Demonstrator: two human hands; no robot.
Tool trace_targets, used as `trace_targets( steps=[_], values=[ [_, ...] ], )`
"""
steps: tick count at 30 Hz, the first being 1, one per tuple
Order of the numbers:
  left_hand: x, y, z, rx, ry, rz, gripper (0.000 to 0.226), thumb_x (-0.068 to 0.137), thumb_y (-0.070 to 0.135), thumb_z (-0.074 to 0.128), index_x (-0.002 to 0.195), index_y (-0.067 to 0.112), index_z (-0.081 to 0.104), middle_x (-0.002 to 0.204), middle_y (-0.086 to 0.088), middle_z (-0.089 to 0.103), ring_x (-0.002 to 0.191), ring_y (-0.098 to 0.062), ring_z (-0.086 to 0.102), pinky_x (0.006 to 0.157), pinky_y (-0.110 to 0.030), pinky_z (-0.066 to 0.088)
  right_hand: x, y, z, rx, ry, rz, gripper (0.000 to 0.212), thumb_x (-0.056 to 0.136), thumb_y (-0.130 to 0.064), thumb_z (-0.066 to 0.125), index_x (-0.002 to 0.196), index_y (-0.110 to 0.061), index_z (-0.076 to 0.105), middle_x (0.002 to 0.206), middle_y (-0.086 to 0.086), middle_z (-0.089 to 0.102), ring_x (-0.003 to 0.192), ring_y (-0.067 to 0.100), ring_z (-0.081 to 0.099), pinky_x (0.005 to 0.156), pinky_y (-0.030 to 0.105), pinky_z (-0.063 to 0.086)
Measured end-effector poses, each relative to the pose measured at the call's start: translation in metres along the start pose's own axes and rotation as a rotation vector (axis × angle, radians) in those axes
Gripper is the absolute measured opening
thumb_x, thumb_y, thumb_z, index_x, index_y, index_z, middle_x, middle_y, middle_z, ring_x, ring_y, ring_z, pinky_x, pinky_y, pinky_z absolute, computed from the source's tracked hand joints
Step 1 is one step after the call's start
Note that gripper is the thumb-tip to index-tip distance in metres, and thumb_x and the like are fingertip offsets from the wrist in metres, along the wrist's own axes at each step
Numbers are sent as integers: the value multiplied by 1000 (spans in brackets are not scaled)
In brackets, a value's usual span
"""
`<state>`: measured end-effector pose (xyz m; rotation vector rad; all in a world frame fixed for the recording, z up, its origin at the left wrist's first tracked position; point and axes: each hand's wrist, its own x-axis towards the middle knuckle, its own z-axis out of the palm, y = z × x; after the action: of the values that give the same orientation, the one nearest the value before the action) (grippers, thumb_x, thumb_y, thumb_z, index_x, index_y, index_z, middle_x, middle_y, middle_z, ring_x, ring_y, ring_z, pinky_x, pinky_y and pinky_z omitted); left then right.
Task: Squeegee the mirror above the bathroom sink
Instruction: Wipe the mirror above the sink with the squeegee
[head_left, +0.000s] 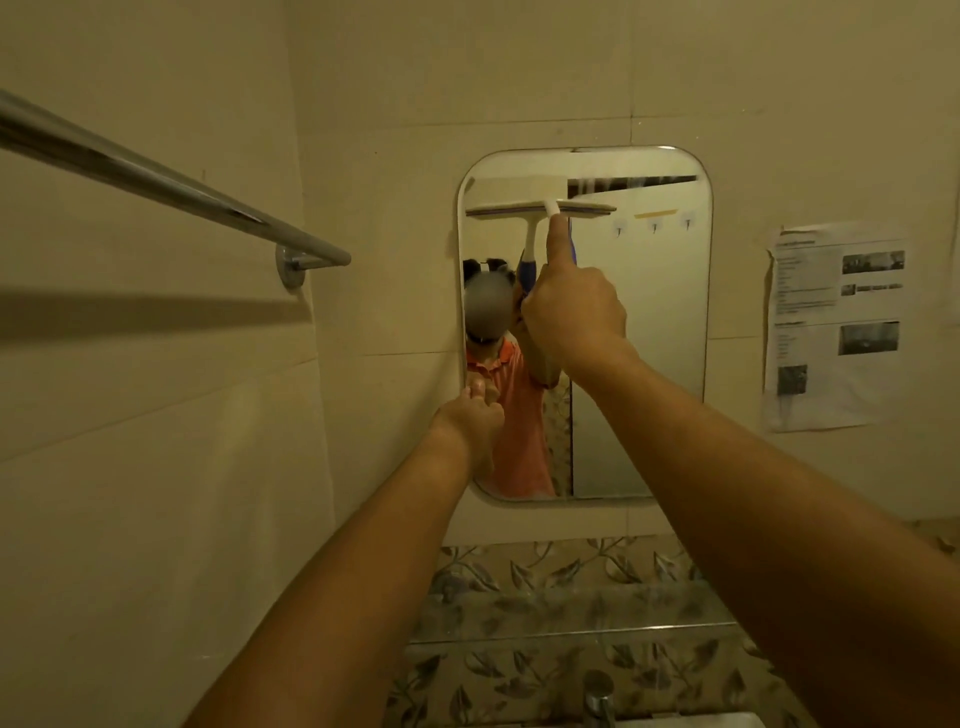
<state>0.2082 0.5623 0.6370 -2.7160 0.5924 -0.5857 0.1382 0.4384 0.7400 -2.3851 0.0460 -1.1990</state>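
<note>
A rounded rectangular mirror (649, 322) hangs on the tiled wall ahead. My right hand (574, 309) grips the handle of a white squeegee (540, 210), thumb stretched up along the handle. Its blade lies level against the glass near the mirror's upper left. My left hand (475, 418) is at the mirror's left edge, low down, its fingertips touching the glass or the rim; I cannot tell which. The glass reflects a person in an orange shirt and both hands.
A chrome towel rail (171, 187) juts out from the left wall at head height. A printed paper sheet (836, 327) is stuck to the wall right of the mirror. Below run a glass shelf (571, 631), a tap (600, 693) and the sink's white edge (691, 719).
</note>
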Motion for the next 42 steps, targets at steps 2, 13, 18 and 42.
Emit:
trace_targets(
  steps=[2,13,18,42],
  values=[
    [-1,1,-2,-13,1,-11,81,91,28,68,153,0,25,164,-24,9,153,-36,10,119,-38,27,-10,6,9,-14,14,7,84,99,-18,49,159,-32,-8,80,8,58,61,18,55,47,31,42],
    [-23,-5,8,-34,-78,-9,71,88,17,67,150,7,33,167,-15,-14,153,-29,15,102,-45,49,-73,35,44,-20,-58,60,82,103,-26,43,155,-38,-20,94,15,62,61,17,54,46,29,38],
    [-35,-6,26,-59,-72,-45,82,82,17,73,153,14,32,168,-10,-10,148,-29,30,100,-43,52,-99,40,46,-39,-115,77,82,103,-30,43,157,-36,-19,79,9,57,56,17,51,46,29,39],
    [-90,42,101,-194,-200,-91,86,88,31,70,157,9,23,168,-14,7,152,-30,19,115,-44,37,-217,96,98,-56,-270,187,81,102,-19,38,156,-36,-20,70,7,57,55,20,53,47,33,47]
  ],
)
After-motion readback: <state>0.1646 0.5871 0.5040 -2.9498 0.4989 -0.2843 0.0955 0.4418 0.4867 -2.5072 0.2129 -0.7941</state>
